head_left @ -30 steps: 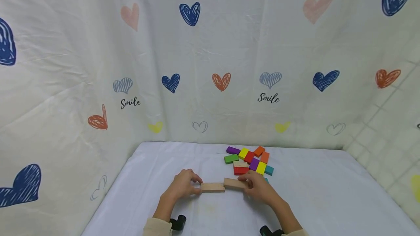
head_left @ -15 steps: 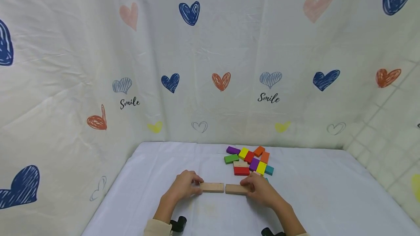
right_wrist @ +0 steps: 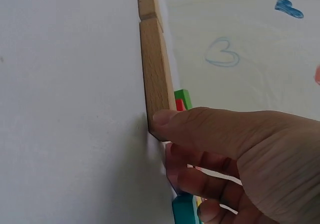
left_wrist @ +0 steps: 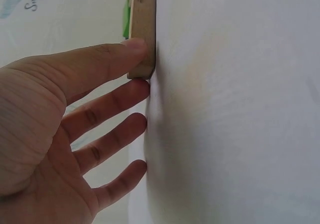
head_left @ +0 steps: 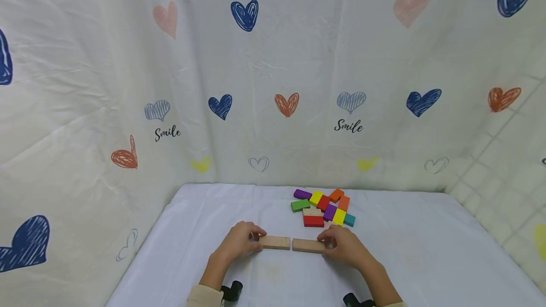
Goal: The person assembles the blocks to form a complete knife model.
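Two plain wooden blocks lie end to end on the white cloth, a narrow gap between them in the head view. My left hand pinches the outer end of the left block, thumb on its near side. At the outer end of the right block, my right hand grips with thumb and fingers. The left wrist view shows the left thumb on the wood and the other fingertips down at the cloth. In the right wrist view the right thumb presses the block's near face.
Behind the right hand lies a loose group of coloured blocks, among them a red block, a green block and a teal block. A curtain printed with hearts hangs behind the table.
My right hand has brought the right block down and toward me, from slightly raised at the left block's end to level with it. The left hand has barely moved.
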`<state>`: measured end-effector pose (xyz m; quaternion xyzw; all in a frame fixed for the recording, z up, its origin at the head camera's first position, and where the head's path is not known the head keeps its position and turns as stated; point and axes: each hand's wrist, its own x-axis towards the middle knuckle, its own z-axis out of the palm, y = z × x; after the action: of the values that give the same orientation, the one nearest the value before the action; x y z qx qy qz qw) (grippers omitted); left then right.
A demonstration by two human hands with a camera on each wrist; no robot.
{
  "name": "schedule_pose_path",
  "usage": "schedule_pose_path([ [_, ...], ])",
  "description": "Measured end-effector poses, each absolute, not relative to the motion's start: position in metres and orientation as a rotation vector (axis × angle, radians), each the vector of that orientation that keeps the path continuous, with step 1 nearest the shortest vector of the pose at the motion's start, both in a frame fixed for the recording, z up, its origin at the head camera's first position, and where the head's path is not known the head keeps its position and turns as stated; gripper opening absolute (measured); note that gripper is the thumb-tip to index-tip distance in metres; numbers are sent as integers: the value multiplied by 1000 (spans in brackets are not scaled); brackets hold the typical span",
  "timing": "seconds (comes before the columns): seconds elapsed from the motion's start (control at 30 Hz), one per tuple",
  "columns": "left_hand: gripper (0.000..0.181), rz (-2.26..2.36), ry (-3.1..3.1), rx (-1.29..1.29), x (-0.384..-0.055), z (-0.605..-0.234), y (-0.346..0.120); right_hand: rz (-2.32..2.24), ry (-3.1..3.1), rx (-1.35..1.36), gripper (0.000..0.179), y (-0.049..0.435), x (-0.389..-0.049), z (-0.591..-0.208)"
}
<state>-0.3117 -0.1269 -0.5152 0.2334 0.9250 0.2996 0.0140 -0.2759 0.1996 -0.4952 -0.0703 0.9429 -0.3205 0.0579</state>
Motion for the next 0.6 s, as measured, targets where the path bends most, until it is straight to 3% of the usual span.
schedule_pose_path([
  [0.6, 30, 940, 2883, 748, -310, -514, -124, -930, 2878, -214, 28, 196, -277, -498],
])
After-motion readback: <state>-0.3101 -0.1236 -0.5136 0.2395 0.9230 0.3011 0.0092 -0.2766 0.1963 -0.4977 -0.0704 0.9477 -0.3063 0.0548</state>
